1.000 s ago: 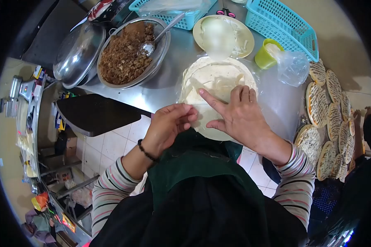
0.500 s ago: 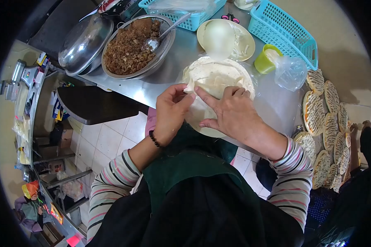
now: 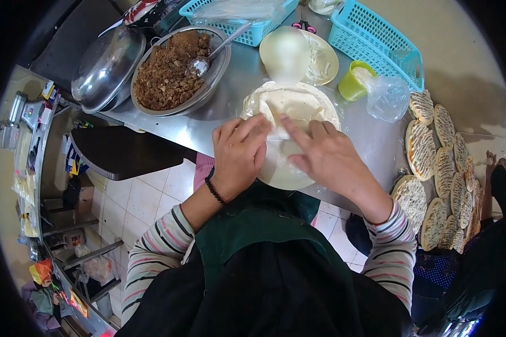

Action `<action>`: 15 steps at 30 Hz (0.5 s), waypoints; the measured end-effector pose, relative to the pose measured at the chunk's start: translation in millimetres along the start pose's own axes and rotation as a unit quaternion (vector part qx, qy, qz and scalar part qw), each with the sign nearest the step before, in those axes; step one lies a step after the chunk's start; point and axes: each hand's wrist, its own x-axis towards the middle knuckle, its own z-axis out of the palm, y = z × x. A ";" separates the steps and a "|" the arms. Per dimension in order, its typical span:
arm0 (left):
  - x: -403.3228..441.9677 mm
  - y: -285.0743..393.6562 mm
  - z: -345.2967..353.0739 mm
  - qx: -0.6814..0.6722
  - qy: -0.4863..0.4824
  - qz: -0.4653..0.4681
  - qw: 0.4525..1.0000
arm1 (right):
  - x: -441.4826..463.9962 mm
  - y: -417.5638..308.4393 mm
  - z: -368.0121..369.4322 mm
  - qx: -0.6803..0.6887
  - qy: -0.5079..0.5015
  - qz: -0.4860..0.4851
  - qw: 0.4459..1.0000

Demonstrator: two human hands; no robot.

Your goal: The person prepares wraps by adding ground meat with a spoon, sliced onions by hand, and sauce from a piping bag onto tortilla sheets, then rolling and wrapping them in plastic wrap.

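A stack of round, thin, pale wrappers lies on the table in front of me, the top wrapper with its sides turned inward. My left hand is at the left side of the top wrapper, its fingers bent together over the folded edge; the fingertips are slightly blurred. My right hand is over the right part, index finger stretched onto the fold and thumb apart. Any filling inside the fold is hidden.
A metal bowl of brown shredded filling with a spoon stands left, beside a domed lid. Behind are a plate with white strips, pink scissors, a green cup, a plastic bag and blue baskets. Topped flatbreads lie right.
The left fingers have come down over the left fold. My right index finger has shifted slightly along the fold, with the other fingers a bit lower. The whole view has shifted slightly.
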 end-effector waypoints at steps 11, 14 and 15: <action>15.8 -22.3 -9.6 -0.026 -0.152 0.127 0.980 | -13.4 30.8 8.7 -0.067 0.062 -0.109 0.990; 26.1 -28.4 -12.9 -0.103 -0.197 0.106 0.969 | -9.1 36.9 3.5 0.001 0.008 -0.120 0.993; 23.3 -26.8 -11.9 -0.104 -0.196 0.108 0.969 | -10.8 35.0 3.0 0.078 0.053 -0.076 0.993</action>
